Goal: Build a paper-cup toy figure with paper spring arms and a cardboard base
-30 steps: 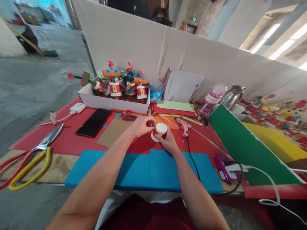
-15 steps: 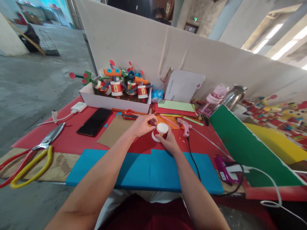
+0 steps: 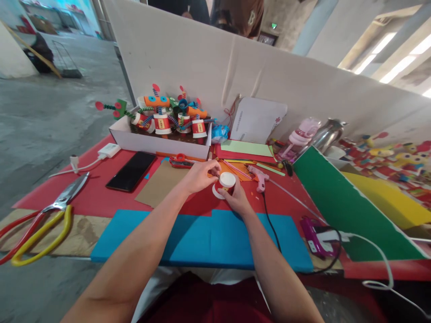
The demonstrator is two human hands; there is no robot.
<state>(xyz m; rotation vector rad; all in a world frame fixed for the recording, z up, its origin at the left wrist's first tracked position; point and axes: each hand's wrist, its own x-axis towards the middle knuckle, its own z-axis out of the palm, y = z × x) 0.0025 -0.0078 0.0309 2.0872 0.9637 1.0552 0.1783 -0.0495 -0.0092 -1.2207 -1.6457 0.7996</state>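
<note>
My right hand (image 3: 238,197) is wrapped round a red and white paper cup (image 3: 227,180), which it holds tilted with its white base upward. My left hand (image 3: 204,175) is at the cup's left side, thumb and forefinger pinched together close to its wall. Whatever sits in that pinch is too small to make out. Just right of the cup lies a pink glue gun (image 3: 260,178) with a black cord. Behind the left hand are red-handled scissors (image 3: 181,160), and a sheet of brown card (image 3: 160,183) lies to its left.
A white box (image 3: 158,146) of paper-cup figures stands at the back. Left lie a black phone (image 3: 132,171) and large shears (image 3: 62,202). To the right are a green board (image 3: 350,211), a purple power adapter (image 3: 316,237) and cables. Blue paper (image 3: 195,237) covers the front edge.
Both hands and the cup stay nearly in place. The view has shifted slightly, and the people behind the partition show a little more.
</note>
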